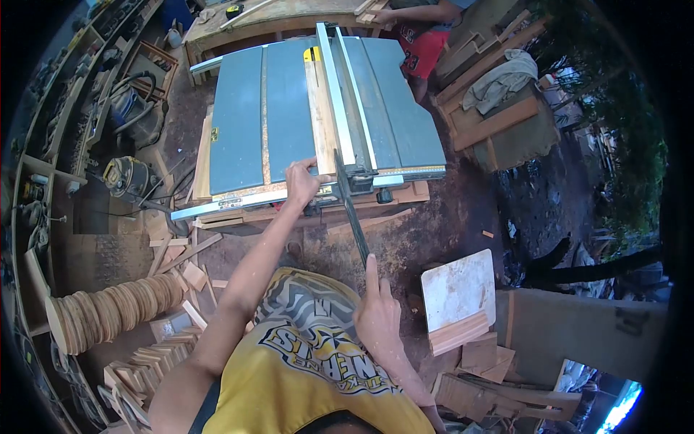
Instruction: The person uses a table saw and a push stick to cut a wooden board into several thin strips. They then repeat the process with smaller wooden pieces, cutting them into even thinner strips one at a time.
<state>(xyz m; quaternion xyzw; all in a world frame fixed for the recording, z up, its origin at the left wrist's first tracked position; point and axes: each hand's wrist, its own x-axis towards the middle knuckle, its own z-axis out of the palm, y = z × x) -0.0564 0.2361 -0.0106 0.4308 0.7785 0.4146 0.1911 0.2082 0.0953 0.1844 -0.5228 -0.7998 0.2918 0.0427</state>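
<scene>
A long pale wooden board (322,116) lies on the blue-grey table saw top (289,101), alongside the metal fence (337,94). My left hand (302,182) is at the table's front edge, fingers and thumb closed at the board's near end. In my right hand (377,315) is a long dark push stick (354,220), its handle wrapped by the fingers and the index finger stretched along it. The stick's far tip overlaps the near end of the board beside the fence. A yellow insert piece (311,54) shows at the board's far end.
Another person (426,36) stands beyond the saw, a hand on wood pieces at the back workbench (238,25). Stacked round wooden discs (116,311) and offcuts lie at left, near a shop vacuum (129,177). A white-topped board (458,289) stands at right.
</scene>
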